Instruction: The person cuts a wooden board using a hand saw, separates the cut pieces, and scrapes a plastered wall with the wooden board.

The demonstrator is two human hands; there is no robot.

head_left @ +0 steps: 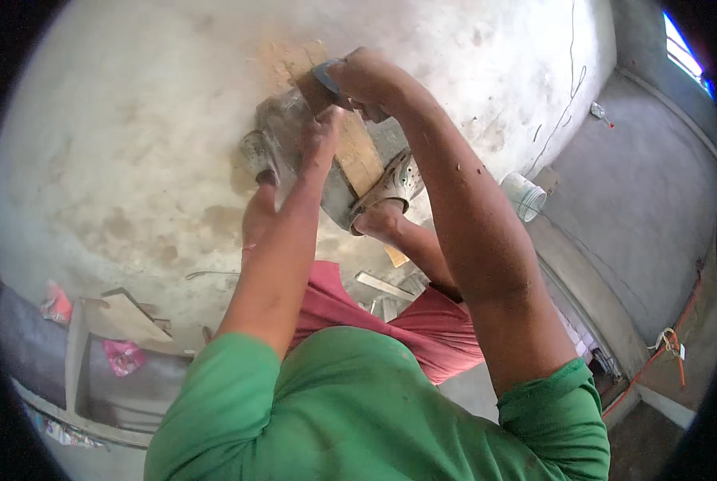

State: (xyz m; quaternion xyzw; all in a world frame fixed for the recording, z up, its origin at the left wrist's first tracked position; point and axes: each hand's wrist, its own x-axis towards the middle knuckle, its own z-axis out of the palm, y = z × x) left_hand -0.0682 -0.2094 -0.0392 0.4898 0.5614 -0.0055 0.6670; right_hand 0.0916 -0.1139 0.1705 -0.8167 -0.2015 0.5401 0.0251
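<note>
Gripping a blue-grey tool (325,76) is the right hand (366,80).

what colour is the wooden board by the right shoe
The wooden board is light yellowish tan, seen best in the head view.

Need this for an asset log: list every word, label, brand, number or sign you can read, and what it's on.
None readable.
Wooden board: no lettering visible.
Green shirt: no lettering visible.
Pale bucket: any marking too small to read.
Pink bag: too small and blurred to tell.
</note>
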